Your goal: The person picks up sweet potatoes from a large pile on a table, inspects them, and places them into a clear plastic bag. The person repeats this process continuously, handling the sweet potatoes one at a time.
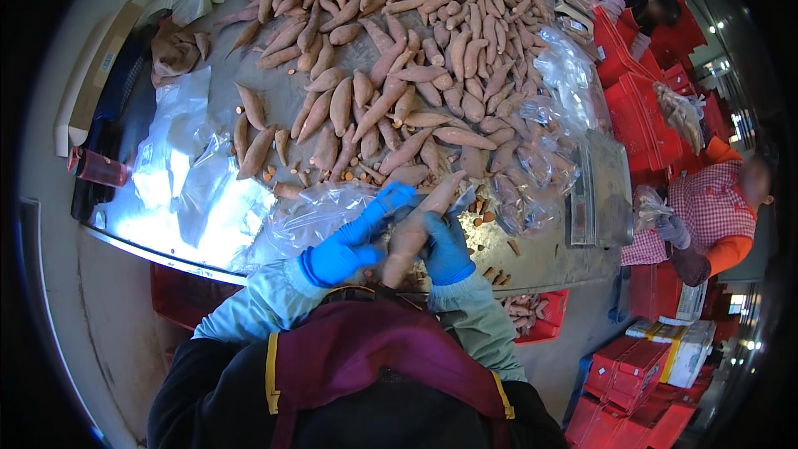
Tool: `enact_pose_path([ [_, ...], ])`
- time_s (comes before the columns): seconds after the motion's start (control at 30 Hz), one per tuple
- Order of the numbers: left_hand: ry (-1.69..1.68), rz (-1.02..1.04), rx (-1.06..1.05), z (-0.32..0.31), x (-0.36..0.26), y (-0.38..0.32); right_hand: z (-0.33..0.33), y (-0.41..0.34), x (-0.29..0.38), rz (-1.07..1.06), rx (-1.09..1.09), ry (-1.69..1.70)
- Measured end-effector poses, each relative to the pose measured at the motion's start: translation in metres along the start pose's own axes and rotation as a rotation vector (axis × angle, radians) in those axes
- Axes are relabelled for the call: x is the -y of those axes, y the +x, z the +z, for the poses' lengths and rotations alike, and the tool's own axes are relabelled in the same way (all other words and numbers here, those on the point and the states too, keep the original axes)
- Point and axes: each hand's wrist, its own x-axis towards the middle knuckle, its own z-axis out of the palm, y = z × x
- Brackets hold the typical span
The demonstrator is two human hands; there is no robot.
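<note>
A large sweet potato (409,238) is held at a slant over the table's near edge, its narrow end pointing away from me. My right hand (447,249), in a blue glove, has its thumb against the root's right side. From that same hand juts a short metal blade (462,201), probably a knife; its handle is hidden. My left hand (349,243), also blue-gloved, is beside the root's left side with thumb and fingers apart. Cut root ends (483,218) lie on the metal table (548,268) near the blade. A clear plastic bag (318,215) is beyond my left hand.
A large heap of sweet potatoes (399,68) covers the table. Bagged roots (530,190) and a scale (598,190) sit to the right. A reddish bottle (98,166) is at left. Red crates (636,115) and a co-worker (707,212) are beyond the right edge.
</note>
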Motion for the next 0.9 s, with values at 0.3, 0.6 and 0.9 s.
enact_pose_path([
  [0.3,0.190,-0.550,-0.042,0.009,-0.014,-0.012,0.004,-0.008,0.025,-0.595,-0.040,-1.006],
  [0.6,0.310,-0.424,0.037,-0.004,0.040,-0.039,-0.047,0.014,-0.026,-0.239,-0.080,-1.092],
  [0.9,-0.178,-0.313,-0.377,-0.057,0.002,-0.070,-0.039,-0.001,-0.021,0.089,-0.197,-0.620],
])
